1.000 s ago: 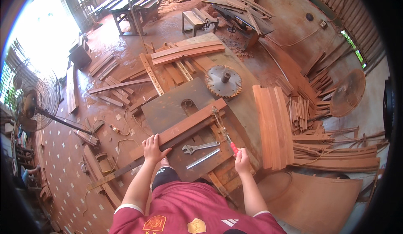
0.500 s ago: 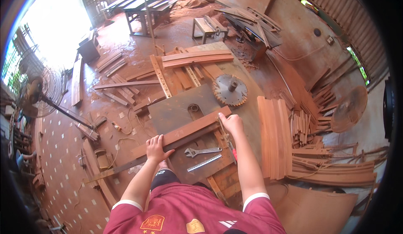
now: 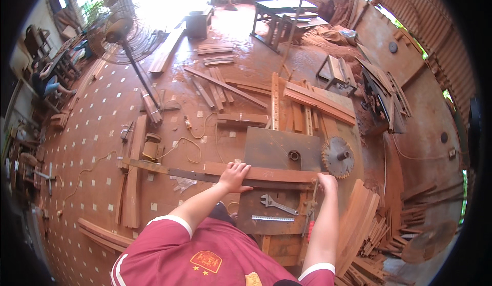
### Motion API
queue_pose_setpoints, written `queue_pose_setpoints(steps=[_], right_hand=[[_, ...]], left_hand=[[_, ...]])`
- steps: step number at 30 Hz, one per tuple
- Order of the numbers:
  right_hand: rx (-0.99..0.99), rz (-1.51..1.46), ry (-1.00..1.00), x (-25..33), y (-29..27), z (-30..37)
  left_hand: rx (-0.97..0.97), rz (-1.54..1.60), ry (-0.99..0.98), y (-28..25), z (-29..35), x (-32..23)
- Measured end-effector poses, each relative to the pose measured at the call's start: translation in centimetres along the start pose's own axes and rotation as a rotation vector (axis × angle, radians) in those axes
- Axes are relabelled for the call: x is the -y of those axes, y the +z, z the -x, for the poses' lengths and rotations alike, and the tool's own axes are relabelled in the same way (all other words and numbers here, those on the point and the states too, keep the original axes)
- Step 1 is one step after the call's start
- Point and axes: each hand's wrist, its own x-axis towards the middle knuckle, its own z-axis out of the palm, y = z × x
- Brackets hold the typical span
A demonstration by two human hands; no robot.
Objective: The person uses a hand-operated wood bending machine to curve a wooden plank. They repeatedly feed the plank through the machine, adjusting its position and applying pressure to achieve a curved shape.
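Note:
A reddish-brown wooden board (image 3: 282,174) lies across the metal machine table (image 3: 261,145), along a long dark bar (image 3: 192,176). My left hand (image 3: 236,177) is closed over its left part, fingers on top and thumb at the near side. At the board's right end my right hand (image 3: 328,182) grips it, with its fingertips partly hidden. An adjustable wrench (image 3: 278,205) and a steel ruler (image 3: 272,219) lie on the table on my side of the bar. Beyond my right hand is a toothed circular saw blade (image 3: 334,158).
Stacked planks (image 3: 353,219) stand at the right. Beams (image 3: 134,178), a cable (image 3: 190,158) and loose boards (image 3: 220,88) are on the left floor. A standing fan (image 3: 120,29) is further off. A person (image 3: 48,78) sits at the far left.
My view has swung left, so the table and board appear further right and more level. Both hands stay on the board; its lie on the table looks much the same.

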Motion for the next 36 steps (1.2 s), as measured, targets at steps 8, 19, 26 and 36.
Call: queue_pose_setpoints(steps=[8, 19, 26, 36], right_hand=[[-0.068, -0.113, -0.004, -0.2, 1.1, -1.7], [-0.169, 0.028, -0.111, 0.6, -0.8, 3.3], [0.101, 0.601, -0.078, -7.7, 0.2, 10.5], [-0.06, 0.285, 0.032, -14.6, 5.7, 12.6]], left_hand=[[0.0, -0.002, -0.01, -0.3, 0.2, -0.1], [0.0, -0.006, -0.013, -0.4, -0.4, 0.4], [0.071, 0.031, -0.038, 0.2, -0.4, 0.3], [0.055, 0.001, -0.035, -0.2, -0.9, -0.4]])
